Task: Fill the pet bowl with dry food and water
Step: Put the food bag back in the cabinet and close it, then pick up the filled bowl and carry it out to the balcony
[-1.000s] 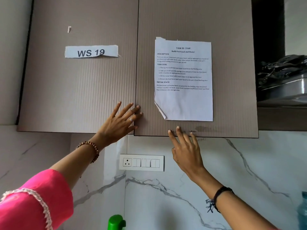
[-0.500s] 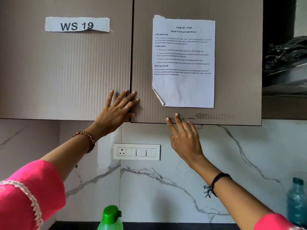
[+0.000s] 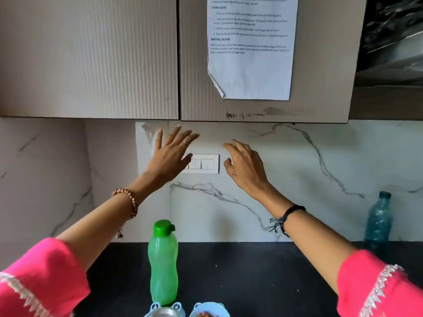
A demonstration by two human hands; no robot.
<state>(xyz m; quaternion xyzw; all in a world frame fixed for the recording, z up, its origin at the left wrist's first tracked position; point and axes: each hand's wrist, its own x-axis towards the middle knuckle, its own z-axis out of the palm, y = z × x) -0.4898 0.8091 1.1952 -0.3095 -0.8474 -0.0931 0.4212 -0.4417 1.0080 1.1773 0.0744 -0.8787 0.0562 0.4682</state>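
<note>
At the bottom edge of the view, on the dark worktop (image 3: 251,275), I am seeing the pet bowl (image 3: 186,310), light blue with two cups, cut by the frame; the right cup is holding a little dry food. Just behind its left cup a green bottle (image 3: 163,263) is standing upright. Above it both hands are hanging in the air, holding nothing: the left hand (image 3: 170,157) with fingers spread wide in front of the white switch plate (image 3: 207,164), the right hand (image 3: 245,167) with fingers loosely bent. Far right, a blue bottle (image 3: 378,219) is standing against the marble wall (image 3: 297,170). Higher, a printed sheet (image 3: 250,65) is sticking on the closed cabinet door (image 3: 320,65).
</note>
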